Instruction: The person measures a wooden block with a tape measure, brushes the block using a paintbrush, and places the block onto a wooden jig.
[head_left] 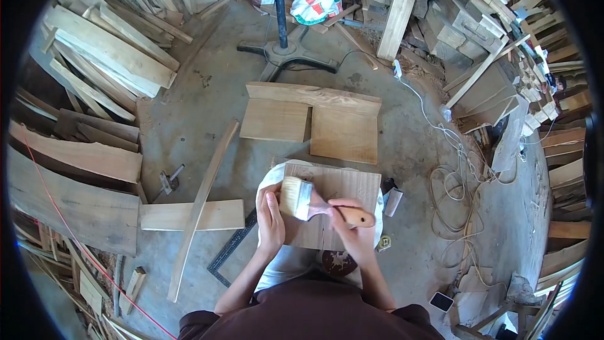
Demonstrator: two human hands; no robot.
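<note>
A square wooden board [333, 182] lies on a white cloth [265, 178] at my lap. My right hand [354, 226] is closed around the wooden handle of a wide paintbrush [303, 200]. The brush lies across the board with its pale bristles pointing left. At the board's left edge is my left hand [271, 223], gripping that edge with its fingers close beside the bristle tips. Whether the fingers touch the bristles is hard to tell. Part of the left hand's fingers is hidden.
Ahead on the concrete floor sit joined wooden panels [343, 132]. A long strip [204, 211] crosses a short plank [226, 215] beside a black carpenter's square [231, 249]. A tape measure [384, 243], phone [441, 302] and coiled cable [434, 182] lie right. A stand base [286, 56] is beyond.
</note>
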